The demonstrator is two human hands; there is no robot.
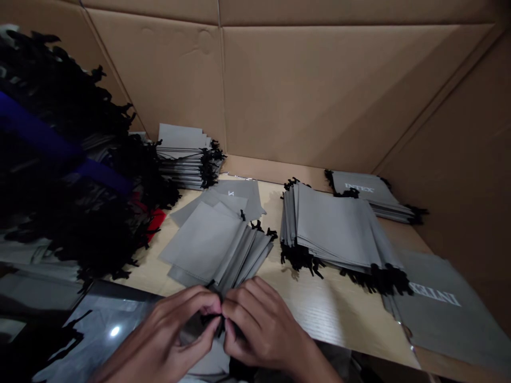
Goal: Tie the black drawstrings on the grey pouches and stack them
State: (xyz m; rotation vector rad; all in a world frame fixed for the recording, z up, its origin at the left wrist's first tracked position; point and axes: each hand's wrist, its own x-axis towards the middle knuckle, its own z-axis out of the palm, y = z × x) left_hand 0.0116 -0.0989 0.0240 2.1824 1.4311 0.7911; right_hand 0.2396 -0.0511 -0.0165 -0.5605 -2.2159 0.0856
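At the front edge of the table, my left hand (175,324) and my right hand (265,327) meet fingertip to fingertip. Both are closed in a pinch on a short black drawstring (220,322). Below the fingers hangs grey fabric (211,359), partly hidden by my hands. Just beyond them lies a fanned pile of grey drawstring bags (211,239), black cord ends sticking out on its right side. To the right is a thicker stack of grey bags (335,229) with knotted black cords along its edges.
A tall heap of black-corded bags (59,159) with a blue band (59,143) rises at left. Another bag stack (181,159) stands at the back. INTEX-printed bags (359,186) lie back right, and a loose bag (443,303) front right. Cardboard walls (311,96) enclose the table (319,314).
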